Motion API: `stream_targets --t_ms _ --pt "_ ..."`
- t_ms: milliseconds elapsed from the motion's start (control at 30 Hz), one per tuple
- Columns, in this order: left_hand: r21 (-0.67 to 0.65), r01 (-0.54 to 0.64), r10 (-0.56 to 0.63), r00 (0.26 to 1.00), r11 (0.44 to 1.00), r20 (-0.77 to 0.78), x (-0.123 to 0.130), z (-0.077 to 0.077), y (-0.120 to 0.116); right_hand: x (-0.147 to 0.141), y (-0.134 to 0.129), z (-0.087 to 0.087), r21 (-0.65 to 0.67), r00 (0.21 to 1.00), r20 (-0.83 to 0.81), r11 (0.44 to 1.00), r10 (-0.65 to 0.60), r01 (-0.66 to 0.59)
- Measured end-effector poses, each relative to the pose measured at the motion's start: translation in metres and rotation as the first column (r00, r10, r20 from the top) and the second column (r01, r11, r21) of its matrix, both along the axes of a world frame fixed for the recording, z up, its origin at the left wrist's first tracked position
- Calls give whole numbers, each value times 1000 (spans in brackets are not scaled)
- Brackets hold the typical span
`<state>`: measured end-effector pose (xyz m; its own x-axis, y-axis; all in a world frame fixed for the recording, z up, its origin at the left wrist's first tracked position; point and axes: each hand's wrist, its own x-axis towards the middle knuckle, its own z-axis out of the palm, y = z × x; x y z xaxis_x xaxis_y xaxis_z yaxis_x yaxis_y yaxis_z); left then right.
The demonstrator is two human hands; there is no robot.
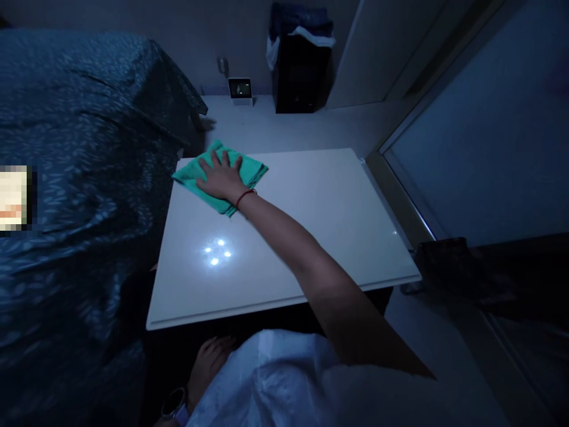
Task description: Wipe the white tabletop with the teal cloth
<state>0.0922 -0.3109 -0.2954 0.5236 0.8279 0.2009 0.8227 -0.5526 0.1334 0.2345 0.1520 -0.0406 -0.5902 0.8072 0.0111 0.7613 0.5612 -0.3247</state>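
Note:
My right hand [222, 178] lies palm down with its fingers spread on a green cloth [251, 168]. The folded cloth rests flat at the far left corner of a white table [320, 213], one edge overhanging the side. A thin red band circles the right wrist. Below the table's near edge, my left hand [211, 359] rests by my lap against the light-coloured clothing, with a watch [174, 403] on its wrist. Its fingers look extended and hold nothing that I can see, though the hand is dim and partly hidden.
A bed with a dark leaf-patterned cover [89, 130] borders the table's left side. Beyond the table, a small screen device [240, 92] and a black cabinet [297, 77] topped with folded clothes [300, 21] stand on the floor. A sliding door frame [409, 196] runs along the right.

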Motion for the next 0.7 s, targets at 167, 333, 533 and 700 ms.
stream_targets --t_ms 167,333,533,700 --pt "66 45 -44 999 997 -15 -2 3 6 -28 -25 -1 35 968 -11 968 250 -249" --pt "78 57 -56 998 995 -16 -3 3 6 -8 -50 -2 60 876 52 874 480 -483" --pt "31 18 -20 999 999 45 -2 6 7 66 -28 -1 32 960 88 963 264 -268" --pt "15 66 -67 996 998 53 -6 -1 6 177 4 -7 1 989 96 994 -113 113"
